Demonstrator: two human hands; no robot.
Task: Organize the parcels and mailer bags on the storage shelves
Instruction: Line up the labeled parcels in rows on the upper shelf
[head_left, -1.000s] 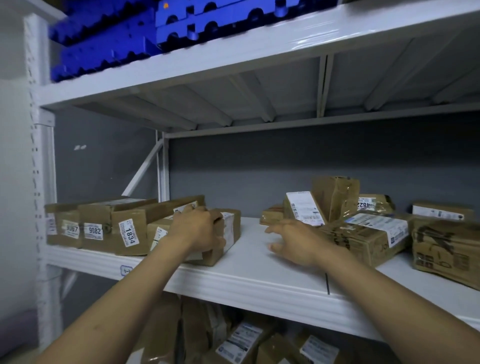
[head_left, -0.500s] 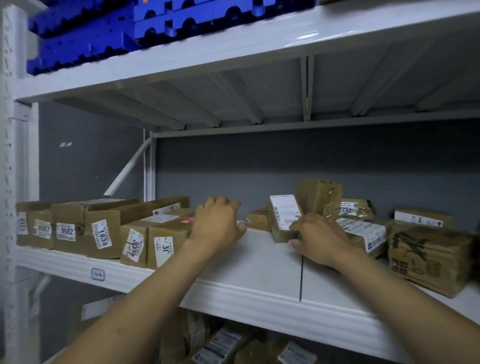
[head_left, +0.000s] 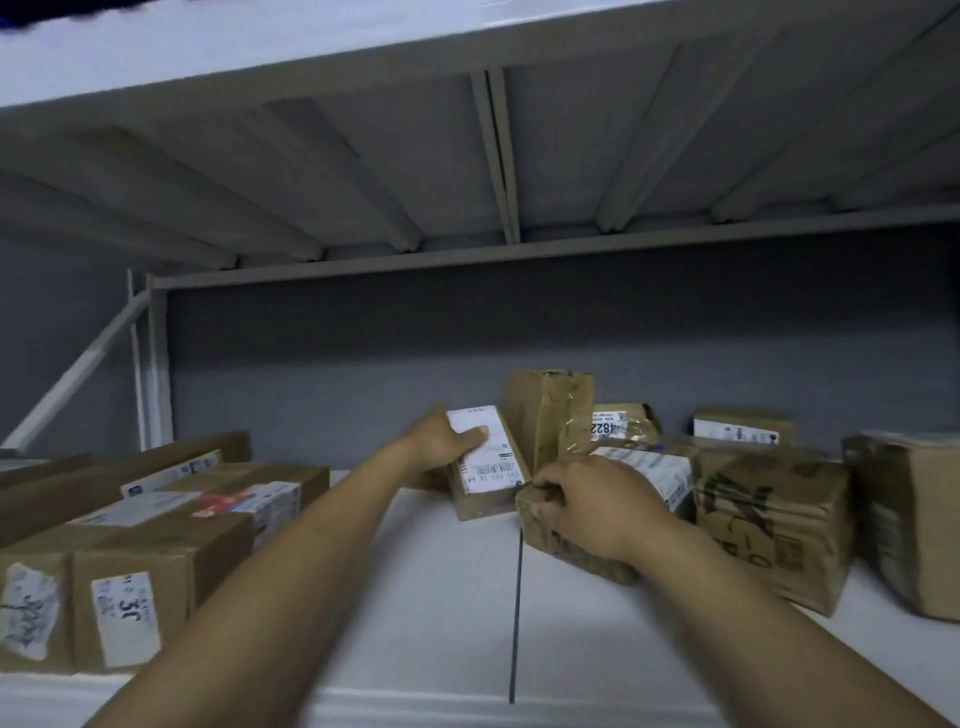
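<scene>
Leftward work has given way to the right: the left hand (head_left: 439, 441), which a moment back lay on the row at the left, has crossed to the loose heap, and the right hand (head_left: 592, 506) has closed on a parcel there.

On the white shelf (head_left: 426, 597) the row of boxes (head_left: 156, 566) at the near left stands side by side, labels facing out; that part looks done. The heap of parcels (head_left: 774, 525) at the right lies at odd angles, some leaning, some stacked (no mailer bags can be made out), so most of the sorting seems left.

Between the two, the right hand's fingers curl round the near corner of a tape-wrapped parcel (head_left: 582, 558). Farther back, the left hand grips a small labelled box (head_left: 488, 478) standing tilted, thumb across its label.
</scene>
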